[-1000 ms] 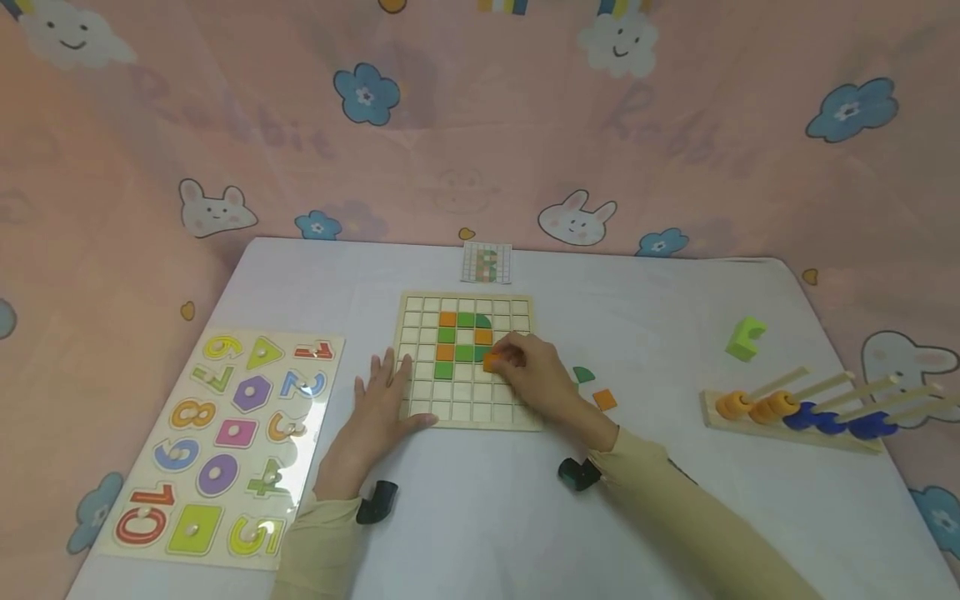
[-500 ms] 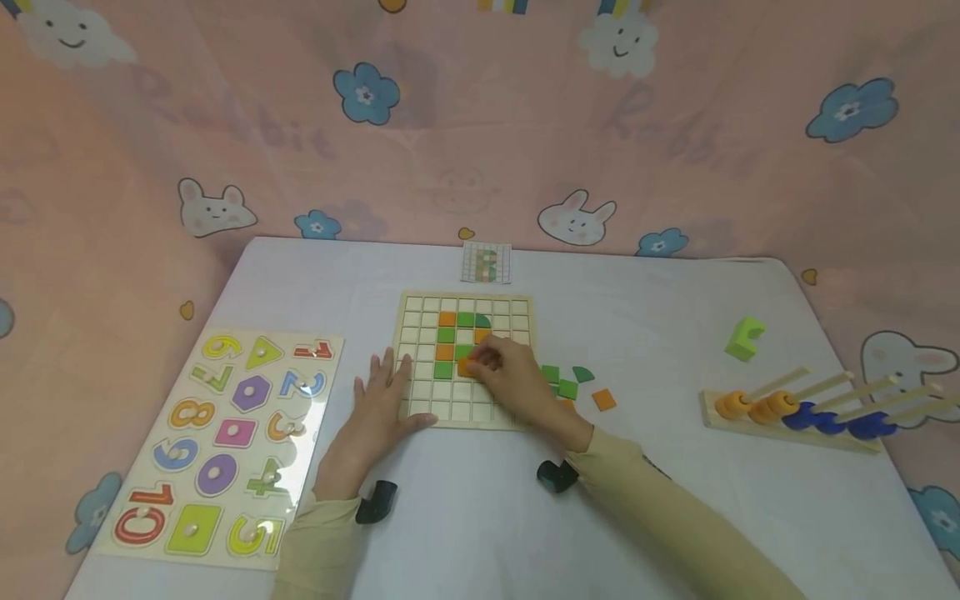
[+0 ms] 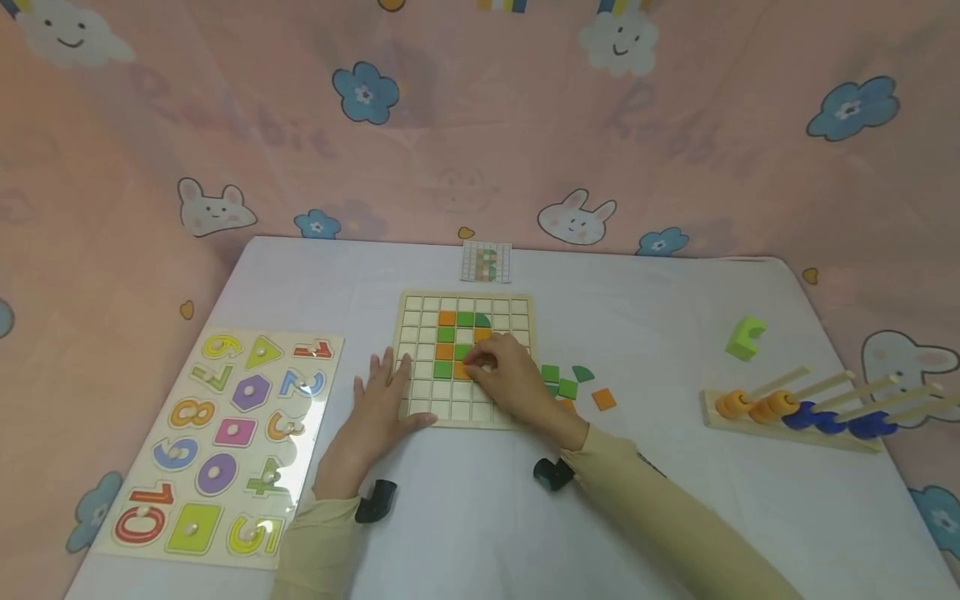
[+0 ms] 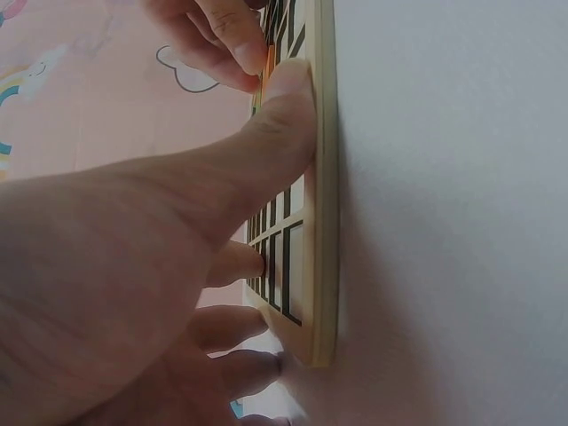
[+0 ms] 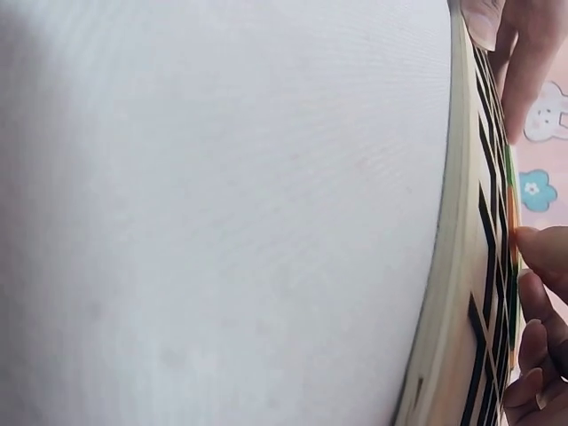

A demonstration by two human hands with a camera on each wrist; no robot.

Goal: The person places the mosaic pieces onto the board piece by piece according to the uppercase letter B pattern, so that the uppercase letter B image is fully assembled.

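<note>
A wooden grid board (image 3: 420,400) bears green and orange tiles. My left hand (image 3: 378,417) rests with spread fingers on its left edge, thumb on the near rim. My right hand (image 3: 513,375) pinches an orange square tile (image 3: 460,371) at a cell right of a green square tile (image 3: 442,369). In the right wrist view, the thumb touches the orange strip of tile (image 5: 512,217); whether it lies fully in the cell is hard to tell. The right hand covers part of the board's right side.
Loose green squares (image 3: 567,389), a green quarter-circle (image 3: 582,374) and an orange square (image 3: 604,400) lie right of the board. A pattern card (image 3: 487,263) lies behind it. A number-and-shape puzzle (image 3: 247,433) stands left; a bead counter (image 3: 787,425) and green block (image 3: 746,338) lie right.
My right hand has moved left across the board with the orange square tile, then lowered it to the cell beside the green square. The left hand has stayed still.
</note>
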